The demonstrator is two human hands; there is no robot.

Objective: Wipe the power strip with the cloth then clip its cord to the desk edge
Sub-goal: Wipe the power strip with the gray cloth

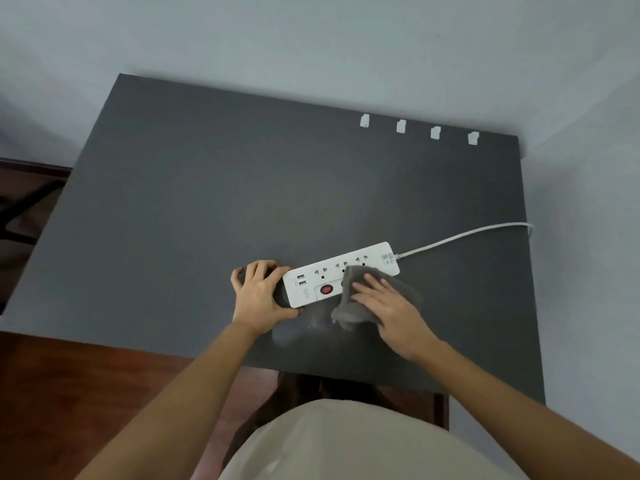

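- Head view looks down on a dark grey surface point(207, 188), with the white power strip point(341, 273) lying slantwise at lower centre of the frame
- Your left hand point(258, 294) steadies the strip's left end, the one with the USB ports: fingers curled around the corner, thumb against its near edge
- Your right hand point(388, 306) lies flat on the grey cloth point(349, 306), fingers spread and stretched out, pressing it onto the strip's near right part; the cloth's lower fold spills onto the surface
- Beside the cloth's left edge you can see the red switch point(326, 289)
- From the strip's right end the white cord point(460, 235) runs to the right edge of the surface and drops over it
- Four small white clips point(401, 126) sit in a row along the far edge, upper right of the frame, well apart from the cord
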